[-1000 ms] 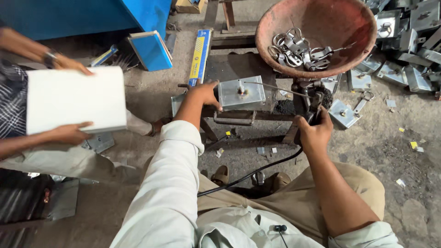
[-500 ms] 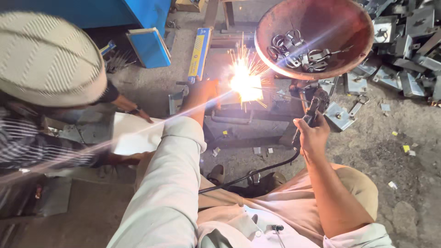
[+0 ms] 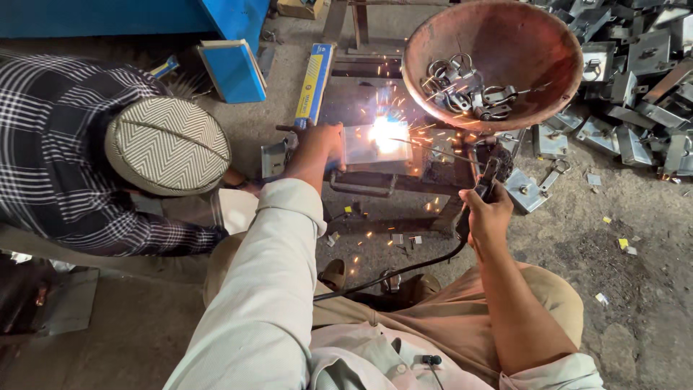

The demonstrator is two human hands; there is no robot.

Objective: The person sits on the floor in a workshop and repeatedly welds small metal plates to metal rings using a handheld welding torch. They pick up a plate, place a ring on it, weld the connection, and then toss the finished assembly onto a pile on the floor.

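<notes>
1. A flat grey metal plate (image 3: 368, 144) lies on the small dark welding counter (image 3: 404, 180); a white arc glare hides its middle, sparks scattering below.
2. The left hand (image 3: 317, 144) presses down on the plate's left edge, fingers closed over it.
3. The right hand (image 3: 485, 213) is wrapped around the electrode holder (image 3: 491, 173), whose rod tip is lost in the glare.
4. A rusty bowl (image 3: 520, 50) of metal clasps sits just behind.
5. Another person's patterned cap (image 3: 167, 144) bends in at left, face hidden.

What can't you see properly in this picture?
- Head view: the weld spot on the metal plate is washed out by glare.
- Left hand fingertips hidden behind the plate edge.
- Electrode holder in the right hand mostly covered by the grip.
- Nearby person's hands hidden under their cap.
</notes>
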